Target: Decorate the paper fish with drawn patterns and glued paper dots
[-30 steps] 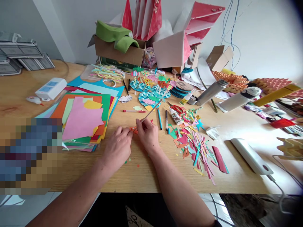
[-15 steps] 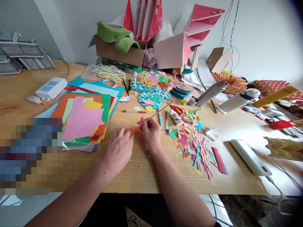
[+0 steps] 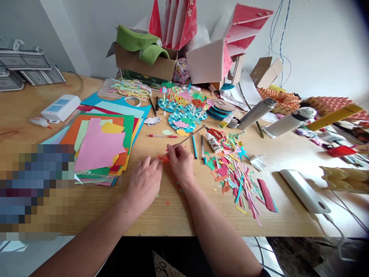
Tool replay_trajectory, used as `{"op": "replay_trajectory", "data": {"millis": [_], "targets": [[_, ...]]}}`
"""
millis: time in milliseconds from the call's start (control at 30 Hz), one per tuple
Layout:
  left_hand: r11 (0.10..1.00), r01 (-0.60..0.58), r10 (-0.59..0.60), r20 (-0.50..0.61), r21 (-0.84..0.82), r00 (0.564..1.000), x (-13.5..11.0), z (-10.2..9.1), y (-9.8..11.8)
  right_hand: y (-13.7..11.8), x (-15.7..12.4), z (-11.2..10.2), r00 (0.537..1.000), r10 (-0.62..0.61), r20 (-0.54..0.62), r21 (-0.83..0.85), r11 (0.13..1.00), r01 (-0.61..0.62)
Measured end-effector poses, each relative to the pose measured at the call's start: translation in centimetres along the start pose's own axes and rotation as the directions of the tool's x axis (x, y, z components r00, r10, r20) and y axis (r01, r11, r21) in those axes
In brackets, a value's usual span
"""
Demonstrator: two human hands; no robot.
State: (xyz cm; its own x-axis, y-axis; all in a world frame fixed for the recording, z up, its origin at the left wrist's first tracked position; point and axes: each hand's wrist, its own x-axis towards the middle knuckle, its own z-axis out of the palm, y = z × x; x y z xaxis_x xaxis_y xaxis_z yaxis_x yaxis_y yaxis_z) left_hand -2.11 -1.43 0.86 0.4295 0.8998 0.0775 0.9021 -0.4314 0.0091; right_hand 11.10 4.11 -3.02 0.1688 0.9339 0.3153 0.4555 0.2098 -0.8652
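Fingers of our right hand [image 3: 182, 163] clamp thin stick [image 3: 191, 135] over orange paper piece [image 3: 165, 158], on table [image 3: 155, 223] between hands; left hand [image 3: 146, 182] sits at paper's edge, fingers together, grip unclear to us. Loose hold could let paper skid, creasing it.

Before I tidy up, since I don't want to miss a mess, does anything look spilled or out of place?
Yes: the paper scraps lie strewn at all angles to the right of the right hand, unlike the stacked coloured sheets.
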Motion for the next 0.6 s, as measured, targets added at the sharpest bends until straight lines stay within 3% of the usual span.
{"op": "replay_trajectory", "data": {"millis": [267, 600], "targets": [[1.0, -0.005, 0.005, -0.004, -0.003, 1.0, 0.03, 0.03, -0.01, -0.14, -0.01, 0.0, 0.999, 0.014, -0.042, 0.047, 0.999, -0.012], [1.0, -0.004, 0.004, -0.003, -0.016, 1.0, 0.04, 0.1, -0.09, -0.65, -0.18, -0.41, 0.996, -0.076, -0.04, -0.076, 0.994, 0.073]]}}
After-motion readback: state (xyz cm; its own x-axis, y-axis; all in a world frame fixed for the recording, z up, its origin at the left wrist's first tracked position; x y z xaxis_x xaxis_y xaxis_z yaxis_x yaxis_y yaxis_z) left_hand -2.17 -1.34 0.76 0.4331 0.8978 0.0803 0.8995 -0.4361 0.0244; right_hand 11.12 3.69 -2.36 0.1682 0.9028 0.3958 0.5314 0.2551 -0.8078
